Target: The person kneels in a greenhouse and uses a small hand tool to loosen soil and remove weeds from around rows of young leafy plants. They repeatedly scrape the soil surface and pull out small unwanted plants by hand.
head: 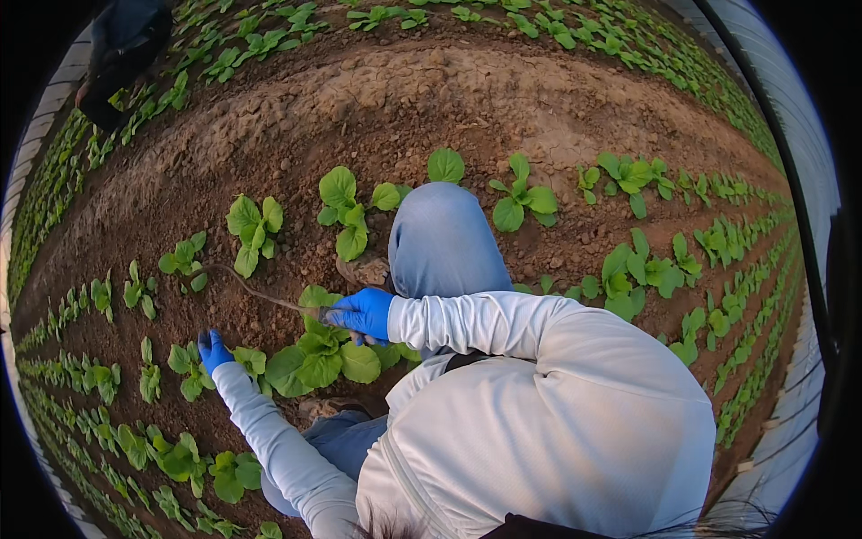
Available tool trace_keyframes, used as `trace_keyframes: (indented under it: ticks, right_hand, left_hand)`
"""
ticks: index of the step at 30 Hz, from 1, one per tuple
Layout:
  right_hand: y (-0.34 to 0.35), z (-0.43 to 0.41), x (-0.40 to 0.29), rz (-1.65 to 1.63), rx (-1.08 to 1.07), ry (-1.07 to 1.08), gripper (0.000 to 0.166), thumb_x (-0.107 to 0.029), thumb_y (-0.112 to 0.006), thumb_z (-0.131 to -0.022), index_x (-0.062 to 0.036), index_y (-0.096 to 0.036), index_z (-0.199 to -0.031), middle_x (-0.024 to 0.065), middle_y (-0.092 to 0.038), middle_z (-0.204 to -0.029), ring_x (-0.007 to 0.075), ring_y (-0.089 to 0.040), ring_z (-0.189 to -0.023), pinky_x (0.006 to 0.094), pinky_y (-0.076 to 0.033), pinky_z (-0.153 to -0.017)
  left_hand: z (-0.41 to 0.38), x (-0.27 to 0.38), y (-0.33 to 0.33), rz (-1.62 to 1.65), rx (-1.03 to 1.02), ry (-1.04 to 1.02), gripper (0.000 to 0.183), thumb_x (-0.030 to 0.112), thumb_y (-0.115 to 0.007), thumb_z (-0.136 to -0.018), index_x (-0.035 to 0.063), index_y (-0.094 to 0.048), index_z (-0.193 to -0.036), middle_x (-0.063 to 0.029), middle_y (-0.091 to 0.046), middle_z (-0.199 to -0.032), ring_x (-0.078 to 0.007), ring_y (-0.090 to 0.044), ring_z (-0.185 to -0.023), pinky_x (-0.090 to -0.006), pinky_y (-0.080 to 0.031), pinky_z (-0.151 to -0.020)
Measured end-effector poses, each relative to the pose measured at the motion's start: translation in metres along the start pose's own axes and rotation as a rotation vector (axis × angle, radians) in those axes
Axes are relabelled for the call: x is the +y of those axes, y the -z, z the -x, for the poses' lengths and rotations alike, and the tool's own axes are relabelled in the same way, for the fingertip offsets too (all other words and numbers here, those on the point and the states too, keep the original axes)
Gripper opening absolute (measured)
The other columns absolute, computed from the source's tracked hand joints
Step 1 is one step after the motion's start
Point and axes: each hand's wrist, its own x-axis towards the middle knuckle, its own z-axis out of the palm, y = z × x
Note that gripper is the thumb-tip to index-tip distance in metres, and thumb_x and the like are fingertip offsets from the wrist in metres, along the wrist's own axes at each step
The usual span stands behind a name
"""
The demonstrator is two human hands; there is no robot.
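My right hand (363,315), in a blue glove, grips the handle of a hand weeding tool (259,291) with a thin, curved metal neck. Its far end reaches the soil beside a small leafy seedling (183,257); the tip is partly hidden by leaves. Below my right hand grows a larger leafy green plant (318,360). My left hand (214,350), also blue-gloved, hovers near another seedling (190,369) with its fingers apart and nothing visible in them.
Rows of leafy seedlings (650,266) run across the brown soil. A bare earth ridge (404,87) lies ahead. My bent knee (444,242) stands among the plants. Another person (128,54) in dark clothes is at the upper left. Pale sheeting (781,67) borders the right side.
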Motion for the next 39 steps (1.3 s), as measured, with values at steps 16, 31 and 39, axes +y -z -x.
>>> trace_keyframes:
  ticks: [16, 31, 39]
  right_hand:
    - [-0.077, -0.097, -0.128, 0.405, -0.518, 0.082, 0.039, -0.029, -0.053, -0.089, -0.005, -0.052, -0.119, 0.0165, -0.064, -0.093, 0.0284, -0.063, -0.081, 0.0359, -0.049, -0.074]
    - [-0.072, -0.197, -0.148, 0.437, -0.429, -0.202, 0.055, -0.034, -0.052, -0.089, -0.0125, -0.035, -0.137, 0.0191, -0.063, -0.082, 0.0324, -0.062, -0.067, 0.0363, -0.05, -0.063]
    - [-0.114, -0.189, -0.116, 0.379, -0.17, -0.153, 0.05, -0.03, -0.057, -0.084, -0.0111, -0.043, -0.128, 0.0181, -0.063, -0.085, 0.0369, -0.061, -0.072, 0.0392, -0.051, -0.065]
  left_hand:
    - [0.074, 0.033, 0.041, -0.722, -0.678, -0.119, 0.068, 0.029, -0.066, -0.078, 0.0031, -0.037, -0.134, -0.0202, -0.056, -0.111, -0.0346, -0.055, -0.102, -0.042, -0.043, -0.087]
    - [0.035, 0.06, 0.041, -1.126, -0.859, 0.038, 0.07, 0.037, -0.063, -0.078, 0.0076, -0.035, -0.136, -0.0204, -0.044, -0.13, -0.0363, -0.047, -0.113, -0.0517, -0.034, -0.096]
    - [0.083, -0.117, 0.039, 0.151, -0.632, 1.05, 0.063, 0.039, -0.06, -0.078, 0.0061, -0.043, -0.129, -0.0205, -0.051, -0.124, -0.0355, -0.052, -0.11, -0.0417, -0.044, -0.09]
